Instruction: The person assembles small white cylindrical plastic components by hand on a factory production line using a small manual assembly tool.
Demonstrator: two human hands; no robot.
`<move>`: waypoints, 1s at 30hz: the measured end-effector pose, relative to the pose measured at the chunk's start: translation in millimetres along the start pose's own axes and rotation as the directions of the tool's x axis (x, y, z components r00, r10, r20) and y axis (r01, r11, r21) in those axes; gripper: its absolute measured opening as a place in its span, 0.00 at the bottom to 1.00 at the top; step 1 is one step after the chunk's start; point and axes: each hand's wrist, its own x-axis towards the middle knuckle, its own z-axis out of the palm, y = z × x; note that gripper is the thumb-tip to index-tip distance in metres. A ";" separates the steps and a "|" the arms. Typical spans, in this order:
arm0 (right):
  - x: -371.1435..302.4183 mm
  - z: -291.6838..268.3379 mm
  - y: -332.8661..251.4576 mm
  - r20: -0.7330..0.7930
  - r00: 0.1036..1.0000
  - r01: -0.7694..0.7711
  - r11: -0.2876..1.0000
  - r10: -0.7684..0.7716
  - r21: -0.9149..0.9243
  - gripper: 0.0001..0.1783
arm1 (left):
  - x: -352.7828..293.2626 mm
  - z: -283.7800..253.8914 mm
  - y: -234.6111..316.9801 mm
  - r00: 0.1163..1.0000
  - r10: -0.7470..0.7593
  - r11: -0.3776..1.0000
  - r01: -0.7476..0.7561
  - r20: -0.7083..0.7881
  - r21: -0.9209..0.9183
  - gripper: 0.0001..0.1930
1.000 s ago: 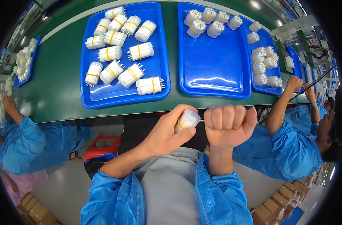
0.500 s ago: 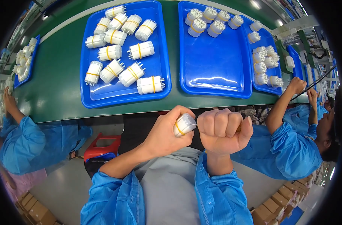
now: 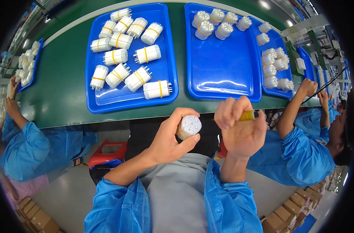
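My left hand (image 3: 167,139) is closed round a white plastic cylinder (image 3: 190,125), its segmented round end with small marks tilted up at me. A yellow band is partly visible between my fingers. Raised to the right and apart from the cylinder, my right hand (image 3: 241,128) grips a screwdriver with a yellow handle (image 3: 246,115); its shaft is not clearly visible. Ahead, a blue tray (image 3: 118,101) carries several similar white cylinders (image 3: 136,79) lying on their sides, with yellow bands and prongs at one end. Upright cylinders (image 3: 203,30) stand at the far end of a second blue tray (image 3: 223,73).
The trays sit on a green table (image 3: 64,77). A third blue tray (image 3: 278,75) with more cylinders is at the right, another tray (image 3: 33,70) at the far left. Co-workers in blue sleeves (image 3: 305,155) sit on both sides. A red stool (image 3: 107,151) is at left.
My right hand has drawn the screwdriver away from the cylinder, up and to the right, its fingers loosening. The cylinder's end has turned up toward me in my left hand.
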 end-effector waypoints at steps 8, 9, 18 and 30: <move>-9.1 -10.7 -12.0 0.162 0.976 0.031 0.651 0.143 -0.759 0.13 | 1.3 -3.1 11.1 0.999 0.044 0.984 -0.038 -0.029 0.176 0.19; -6.2 -6.5 -13.0 0.193 0.969 0.072 0.578 0.151 -0.813 0.10 | 2.2 -2.9 12.0 0.995 0.086 0.961 -0.069 -0.050 0.268 0.18; -0.9 8.6 -16.8 0.286 0.912 0.168 0.369 0.293 -0.914 0.09 | 9.2 -8.2 6.4 0.949 0.315 0.848 -0.280 -0.004 0.449 0.20; 6.3 -3.7 -15.7 0.166 0.977 0.081 0.492 0.131 -0.867 0.11 | 58.3 -41.4 49.5 0.926 0.377 0.682 -0.283 0.008 0.674 0.23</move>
